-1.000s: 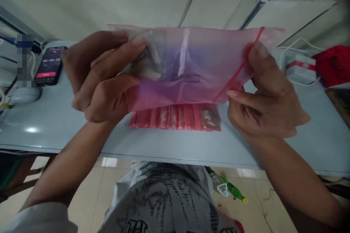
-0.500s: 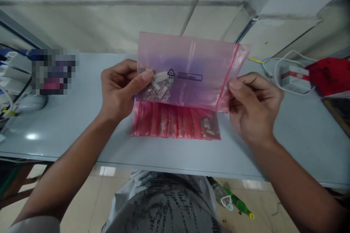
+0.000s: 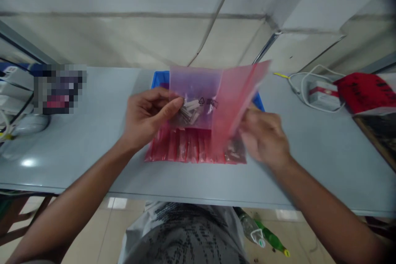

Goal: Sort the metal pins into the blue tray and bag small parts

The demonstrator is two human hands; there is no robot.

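Note:
A pink see-through zip bag [image 3: 193, 86] is held up between my two hands, with small pale and metallic parts [image 3: 191, 112] gathered at its left end. My left hand [image 3: 148, 117] pinches that end, thumb in front. At the zip end, my right hand [image 3: 264, 134] is closed on the bag; its fingers are blurred by motion. The bag's right part folds over towards me. Below and behind it, several more pink bags [image 3: 177, 146] lie overlapped in a row, their far ends hidden. A blue tray [image 3: 161, 77] shows behind the held bag.
At the right are a small white and red box [image 3: 324, 95], a white cable [image 3: 301, 75] and a red item [image 3: 363, 90]. A grey computer mouse [image 3: 32, 124] and white devices [image 3: 15, 80] sit at the left. Bottles [image 3: 270, 237] lie on the floor beyond the table's front edge [image 3: 198, 200].
My right hand has moved left and slightly down, bending the zip end over. My left hand has shifted right and down with the bag. The blue tray's rim has come into sight.

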